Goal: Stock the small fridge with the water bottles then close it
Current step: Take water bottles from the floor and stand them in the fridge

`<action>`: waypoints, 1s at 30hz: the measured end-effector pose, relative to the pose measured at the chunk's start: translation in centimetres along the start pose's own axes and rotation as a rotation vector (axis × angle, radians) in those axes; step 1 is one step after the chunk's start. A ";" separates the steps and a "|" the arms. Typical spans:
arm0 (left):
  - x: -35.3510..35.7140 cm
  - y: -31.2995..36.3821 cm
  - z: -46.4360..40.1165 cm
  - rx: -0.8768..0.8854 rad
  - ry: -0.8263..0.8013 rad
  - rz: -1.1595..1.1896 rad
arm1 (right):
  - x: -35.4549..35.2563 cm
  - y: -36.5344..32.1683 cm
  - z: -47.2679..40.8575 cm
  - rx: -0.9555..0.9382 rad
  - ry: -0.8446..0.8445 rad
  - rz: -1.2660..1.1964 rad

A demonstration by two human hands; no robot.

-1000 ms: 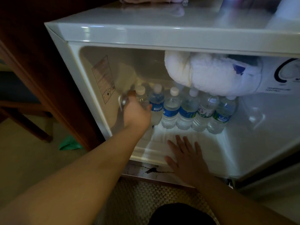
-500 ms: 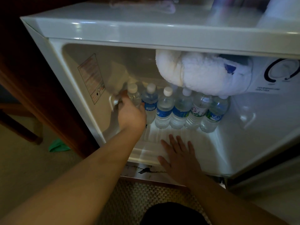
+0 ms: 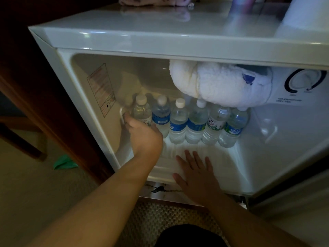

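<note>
- Currently, left hand (image 3: 145, 138) grips the leftmost water bottle (image 3: 141, 111), upright at the fridge floor's (image 3: 222, 157) rear-left corner.
- Right hand (image 3: 197, 172) rests flat, fingers spread, on the floor's front edge.
- Six bottles line the rear edge.

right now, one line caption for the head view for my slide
Left hand grips the leftmost water bottle inside the open fridge; right hand rests flat.

Small white fridge (image 3: 124, 38), open; six clear water bottles (image 3: 179, 122) stand upright in a row along its back.
</note>
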State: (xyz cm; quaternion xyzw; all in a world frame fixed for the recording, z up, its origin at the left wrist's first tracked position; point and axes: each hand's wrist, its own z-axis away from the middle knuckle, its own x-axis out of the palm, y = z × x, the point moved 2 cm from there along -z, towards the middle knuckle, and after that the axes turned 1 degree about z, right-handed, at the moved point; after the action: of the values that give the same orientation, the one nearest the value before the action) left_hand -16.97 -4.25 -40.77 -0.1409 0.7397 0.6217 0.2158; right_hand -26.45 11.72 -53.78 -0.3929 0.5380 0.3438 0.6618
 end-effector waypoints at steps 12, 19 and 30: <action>0.5 -2.5 -2.6 -0.168 -0.163 -0.108 | 0.2 0.1 0.0 -0.006 0.046 -0.016; 1.0 -2.5 -3.7 -0.144 -0.180 -0.116 | 0.4 0.1 -0.1 0.001 0.057 0.000; 0.6 -2.5 -2.9 -0.136 -0.179 -0.199 | 0.4 0.1 -0.1 0.000 0.055 -0.006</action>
State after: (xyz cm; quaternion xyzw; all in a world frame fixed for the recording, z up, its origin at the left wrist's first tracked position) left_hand -16.66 -7.49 -42.84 -0.1716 0.6560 0.6561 0.3314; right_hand -26.49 11.70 -54.15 -0.4039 0.5549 0.3310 0.6476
